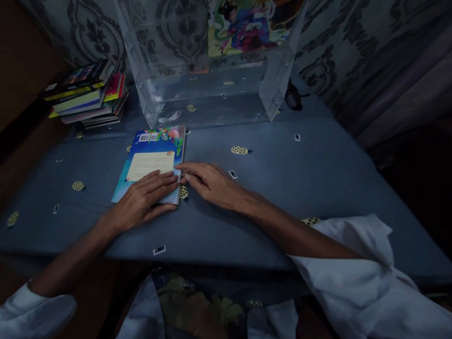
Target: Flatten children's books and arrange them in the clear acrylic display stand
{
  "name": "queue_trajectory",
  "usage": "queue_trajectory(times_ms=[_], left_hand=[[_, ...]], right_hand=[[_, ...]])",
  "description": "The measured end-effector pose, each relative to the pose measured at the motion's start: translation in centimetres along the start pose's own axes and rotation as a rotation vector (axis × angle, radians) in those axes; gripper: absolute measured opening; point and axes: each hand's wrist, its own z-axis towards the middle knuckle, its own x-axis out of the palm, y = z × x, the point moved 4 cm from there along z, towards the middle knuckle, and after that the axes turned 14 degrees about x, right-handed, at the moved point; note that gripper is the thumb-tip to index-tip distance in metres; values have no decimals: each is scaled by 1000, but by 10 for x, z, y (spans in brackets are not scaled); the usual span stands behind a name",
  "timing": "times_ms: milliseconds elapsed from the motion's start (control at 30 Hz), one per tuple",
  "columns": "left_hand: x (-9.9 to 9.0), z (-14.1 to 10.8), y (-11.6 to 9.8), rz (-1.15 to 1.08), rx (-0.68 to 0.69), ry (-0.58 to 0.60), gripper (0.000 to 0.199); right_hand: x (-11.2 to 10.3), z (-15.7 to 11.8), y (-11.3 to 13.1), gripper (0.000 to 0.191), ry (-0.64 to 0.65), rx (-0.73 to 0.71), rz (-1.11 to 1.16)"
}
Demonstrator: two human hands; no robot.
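A thin blue book (150, 150) with a cream text panel and barcodes lies on the blue tablecloth (251, 229), left of centre. My left hand (144, 200) rests flat on its lower right part, fingers stretched out and the thumb near the bottom edge. From the right, my right hand (211, 183) reaches the book's right edge, its index finger extended onto the cover beside the left fingertips. The other right fingers are loosely bent above the cloth, holding nothing that I can see.
Behind the book stands a clear acrylic rack (214, 103) with a colourful picture book (247, 21) in it. Stacked books (89, 94) are at the back left. A dark object (294, 97) lies by the rack's right side.
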Motion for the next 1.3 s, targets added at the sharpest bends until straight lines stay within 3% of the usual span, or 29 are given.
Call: queue_trajectory(times_ms=[367,1300], left_hand=[[-2,0,-6,-9,-1,-42,37],[-6,3,-12,118,104,-93,25]], right_hand=[[2,-15,16,40,89,-31,50],[2,-17,18,35,59,-78,138]])
